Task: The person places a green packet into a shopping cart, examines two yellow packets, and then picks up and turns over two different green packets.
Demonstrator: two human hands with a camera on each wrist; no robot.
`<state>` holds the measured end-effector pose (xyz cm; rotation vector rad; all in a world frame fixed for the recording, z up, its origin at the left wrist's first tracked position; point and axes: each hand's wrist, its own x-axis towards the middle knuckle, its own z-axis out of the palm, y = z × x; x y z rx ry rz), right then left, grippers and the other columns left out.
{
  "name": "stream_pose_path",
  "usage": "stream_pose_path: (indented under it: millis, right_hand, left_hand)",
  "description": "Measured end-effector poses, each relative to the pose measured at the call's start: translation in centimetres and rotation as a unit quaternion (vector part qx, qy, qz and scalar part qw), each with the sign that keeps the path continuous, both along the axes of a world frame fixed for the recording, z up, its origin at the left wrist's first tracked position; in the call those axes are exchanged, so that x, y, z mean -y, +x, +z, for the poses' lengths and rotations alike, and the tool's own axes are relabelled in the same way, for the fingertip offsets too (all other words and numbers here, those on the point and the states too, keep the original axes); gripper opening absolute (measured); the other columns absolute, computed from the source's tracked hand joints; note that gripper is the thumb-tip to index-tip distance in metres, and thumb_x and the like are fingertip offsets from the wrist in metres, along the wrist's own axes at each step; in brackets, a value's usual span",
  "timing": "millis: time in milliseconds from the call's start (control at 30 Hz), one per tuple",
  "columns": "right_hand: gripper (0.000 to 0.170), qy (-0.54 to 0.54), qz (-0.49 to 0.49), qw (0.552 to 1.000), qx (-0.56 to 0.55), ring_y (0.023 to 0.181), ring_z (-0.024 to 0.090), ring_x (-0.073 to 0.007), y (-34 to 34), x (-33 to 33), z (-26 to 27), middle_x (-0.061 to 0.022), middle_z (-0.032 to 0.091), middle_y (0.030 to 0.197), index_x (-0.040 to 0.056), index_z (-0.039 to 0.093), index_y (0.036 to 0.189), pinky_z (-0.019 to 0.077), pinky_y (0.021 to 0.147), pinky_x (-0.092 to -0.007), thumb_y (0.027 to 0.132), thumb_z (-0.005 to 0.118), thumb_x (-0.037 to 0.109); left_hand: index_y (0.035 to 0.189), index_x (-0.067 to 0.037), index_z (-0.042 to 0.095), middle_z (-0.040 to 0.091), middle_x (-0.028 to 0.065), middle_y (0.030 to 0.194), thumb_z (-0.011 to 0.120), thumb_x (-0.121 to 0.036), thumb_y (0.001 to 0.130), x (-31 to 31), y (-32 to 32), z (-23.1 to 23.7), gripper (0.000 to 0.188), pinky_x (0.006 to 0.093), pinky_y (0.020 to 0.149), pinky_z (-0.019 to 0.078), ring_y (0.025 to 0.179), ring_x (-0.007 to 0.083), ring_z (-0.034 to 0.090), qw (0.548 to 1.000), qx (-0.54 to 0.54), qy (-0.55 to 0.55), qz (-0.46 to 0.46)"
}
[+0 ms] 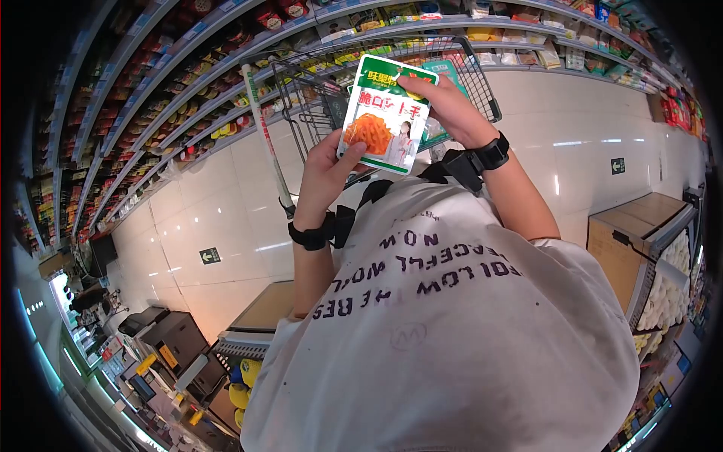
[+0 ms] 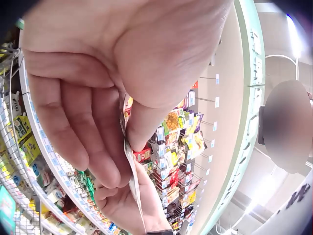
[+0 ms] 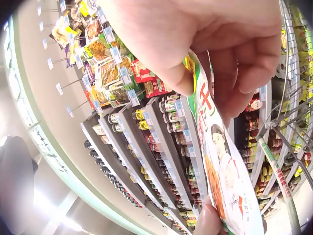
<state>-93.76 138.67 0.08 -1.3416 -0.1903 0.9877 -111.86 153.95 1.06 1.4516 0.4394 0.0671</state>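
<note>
Both hands hold a flat food packet [image 1: 388, 113], white and green with a picture of orange strips and a person printed on its front. My left hand [image 1: 328, 167] pinches its lower left edge, thumb on the front and fingers behind. At the upper right corner, my right hand [image 1: 449, 109] grips it the same way, thumb over the green band. Seen edge-on in the left wrist view, the packet [image 2: 131, 169] runs between thumb and fingers. The right wrist view shows the packet's printed front [image 3: 222, 161] slightly bent.
Behind the packet stands a wire shopping cart [image 1: 482, 79] with a long handle bar [image 1: 263, 139]. Shelves of packaged goods [image 1: 128, 113] curve along the left and far side. Wooden-sided display stands [image 1: 625, 226] are near my right, and more stand behind left. The floor [image 1: 248, 196] is pale tile.
</note>
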Motion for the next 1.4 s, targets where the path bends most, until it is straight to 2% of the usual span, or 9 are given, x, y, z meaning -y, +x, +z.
stream_pose_path:
  millis: [433,533,667,833,1000,1200,1267,1333,1400]
  right_hand:
    - [0.036,0.072,0.045,0.995,-0.061,0.083,0.062,-0.0079,14.0,7.4,-3.2,-0.0025,0.066,0.098,0.0005,0.062,0.106,0.0475,0.078,-0.0238,0.086,0.067,0.030]
    - [0.038,0.041,0.060,0.994,-0.085,0.085,0.062,-0.0091,15.5,7.5,-4.5,-0.0030,0.066,0.097,0.0008,0.060,0.106,0.0478,0.079,-0.0246,0.085,0.067,0.032]
    - [0.048,-0.020,0.134,0.988,-0.071,0.093,0.060,-0.0120,16.4,6.8,-4.0,-0.0055,0.063,0.101,0.0006,0.052,0.113,0.0462,0.083,-0.0276,0.084,0.069,0.035]
    - [0.062,-0.014,0.165,0.983,-0.079,0.099,0.057,-0.0147,16.7,5.9,-5.8,-0.0081,0.059,0.108,-0.0031,0.047,0.119,0.0445,0.087,-0.0297,0.081,0.070,0.040]
    - [0.052,-0.007,0.173,0.982,-0.074,0.098,0.059,-0.0126,16.3,5.5,-4.9,-0.0049,0.060,0.109,-0.0003,0.051,0.120,0.0462,0.089,-0.0303,0.086,0.067,0.036]
    - [0.035,0.051,0.158,0.982,-0.093,0.095,0.059,-0.0086,15.5,2.8,-6.2,-0.0003,0.062,0.104,0.0052,0.058,0.113,0.0468,0.085,-0.0268,0.090,0.063,0.031]
    - [0.030,0.031,0.145,0.988,-0.048,0.087,0.057,-0.0053,15.0,1.8,-5.9,0.0029,0.064,0.098,0.0111,0.064,0.103,0.0443,0.075,-0.0231,0.088,0.063,0.038]
    - [0.027,0.051,0.141,0.987,-0.053,0.083,0.056,-0.0036,14.0,0.3,-6.0,0.0034,0.065,0.097,0.0114,0.065,0.101,0.0432,0.073,-0.0220,0.090,0.061,0.036]
    - [0.026,0.032,0.144,0.988,-0.047,0.084,0.056,-0.0021,13.4,-1.4,-7.2,0.0044,0.065,0.096,0.0118,0.066,0.102,0.0431,0.074,-0.0212,0.091,0.059,0.035]
  left_hand:
    - [0.114,0.004,0.055,0.065,0.0059,0.100,0.059,-0.007,0.092,9.0,12.7,-1.2,0.025,0.0217,0.070,0.0524,0.083,0.0079,0.063,0.999,-0.021,0.012,-0.041]
    - [0.112,0.003,0.057,0.067,0.0057,0.094,0.061,-0.008,0.090,9.3,13.4,-2.4,0.024,0.0214,0.066,0.0502,0.077,0.0074,0.064,0.990,-0.059,0.118,-0.037]
    - [0.102,0.002,0.059,0.067,0.0046,0.088,0.062,-0.010,0.090,9.5,13.1,-2.9,0.017,0.0228,0.064,0.0491,0.076,0.0094,0.065,0.984,-0.099,0.149,0.007]
    - [0.107,0.002,0.057,0.066,0.0042,0.093,0.060,-0.010,0.092,9.1,12.4,-3.3,0.020,0.0219,0.070,0.0496,0.080,0.0088,0.064,0.984,-0.114,0.136,0.021]
    - [0.109,0.003,0.056,0.066,0.0041,0.094,0.059,-0.009,0.092,8.5,11.9,-3.3,0.020,0.0230,0.071,0.0504,0.080,0.0090,0.064,0.986,-0.106,0.123,0.035]
    - [0.125,0.001,0.052,0.067,0.0082,0.101,0.050,-0.020,0.098,3.2,9.5,-1.9,0.034,0.0262,0.080,0.0512,0.087,0.0137,0.066,0.991,-0.101,-0.007,0.085]
    - [0.125,0.000,0.053,0.068,0.0102,0.099,0.046,-0.023,0.099,-1.2,7.0,-2.0,0.035,0.0267,0.083,0.0498,0.090,0.0150,0.066,0.985,-0.145,0.061,0.073]
    - [0.119,-0.001,0.058,0.070,0.0114,0.092,0.049,-0.023,0.097,-8.1,1.6,-6.2,0.032,0.0265,0.080,0.0504,0.088,0.0162,0.067,0.965,-0.179,0.171,0.084]
    - [0.111,-0.002,0.063,0.071,0.0127,0.086,0.053,-0.021,0.092,-14.1,-3.8,-7.4,0.029,0.0283,0.075,0.0519,0.084,0.0186,0.069,0.875,-0.278,0.387,0.091]
